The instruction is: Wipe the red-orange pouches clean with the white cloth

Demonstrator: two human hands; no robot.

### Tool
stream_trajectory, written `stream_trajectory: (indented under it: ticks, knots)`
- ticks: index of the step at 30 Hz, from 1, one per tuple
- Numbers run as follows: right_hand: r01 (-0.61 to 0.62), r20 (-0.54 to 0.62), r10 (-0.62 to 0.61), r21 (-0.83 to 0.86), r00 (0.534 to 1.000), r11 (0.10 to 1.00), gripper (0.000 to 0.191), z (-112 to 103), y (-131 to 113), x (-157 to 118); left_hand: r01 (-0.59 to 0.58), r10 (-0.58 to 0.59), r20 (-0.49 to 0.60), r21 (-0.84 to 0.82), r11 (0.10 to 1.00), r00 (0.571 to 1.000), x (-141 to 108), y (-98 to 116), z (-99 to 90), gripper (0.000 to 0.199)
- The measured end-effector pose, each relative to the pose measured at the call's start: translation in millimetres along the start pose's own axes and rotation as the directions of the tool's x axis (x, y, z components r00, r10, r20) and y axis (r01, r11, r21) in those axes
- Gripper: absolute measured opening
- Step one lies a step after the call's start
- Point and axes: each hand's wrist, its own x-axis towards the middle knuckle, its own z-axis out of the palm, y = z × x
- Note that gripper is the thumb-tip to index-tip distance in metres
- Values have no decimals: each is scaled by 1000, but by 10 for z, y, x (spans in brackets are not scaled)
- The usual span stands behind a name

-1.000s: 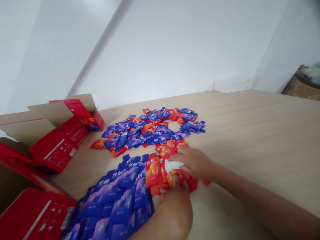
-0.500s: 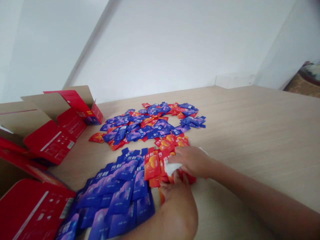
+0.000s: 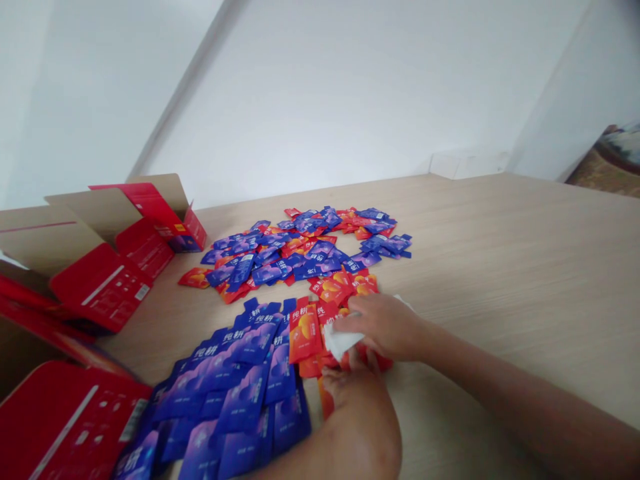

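Observation:
My right hand (image 3: pixel 387 325) is closed on a crumpled white tissue (image 3: pixel 344 341), which lies against the red-orange sachets (image 3: pixel 306 331). A further white edge (image 3: pixel 404 301) shows beyond the hand. Just below, my left hand (image 3: pixel 356 383) rests on the lower red sachets, thumb and fingers apart; some fingertips are hidden. Overlapping rows of purple-blue sachets (image 3: pixel 240 393) lie to the left of the red ones. More red sachets (image 3: pixel 333 288) sit just past my hands.
A loose mixed heap of blue and red sachets (image 3: pixel 280 253) spreads farther back on the wooden table (image 3: pixel 500 267). Several open red cardboard boxes (image 3: pixel 103 287) stand along the left. A white box-like object (image 3: pixel 465 165) is at the back edge by the white wall (image 3: pixel 370 87).
The white tissue has shifted slightly left and shows more of itself under my right hand. My left hand has barely moved. The sachets look the same.

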Motion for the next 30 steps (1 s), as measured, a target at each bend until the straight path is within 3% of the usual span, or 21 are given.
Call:
stream_trajectory:
  ticks: [3,9,11,13,16,20,24,30]
  knots:
    - [53,22,-54,31,998,998,33,89,-18,41,-4,4,9,-10,1000,1000,-4,2,23,59]
    - [-182,-37,180,-47,983,982,33,98,116,98,63,-61,-81,18,998,995,-7,38,52,68]
    - [-147,-60,144,-62,988,987,33,27,63,67,51,-50,-55,19,999,997,6,39,39,68]
    - [-39,-41,37,-42,998,998,31,-13,-23,39,30,-29,-34,11,1000,999,20,35,27,64]
    - [71,2,-71,11,997,997,27,32,-91,41,13,-12,-24,12,1000,1000,28,32,31,56]
    - [-49,1,49,25,999,998,26,144,12,92,13,-11,-50,50,999,999,15,24,72,70]
    - [-150,-51,148,-32,988,988,28,71,57,78,10,-1,-93,90,996,996,12,8,102,71]
    - [-6,-10,6,7,1000,1000,24,14,-73,34,-1,7,-84,75,997,996,0,9,72,58]
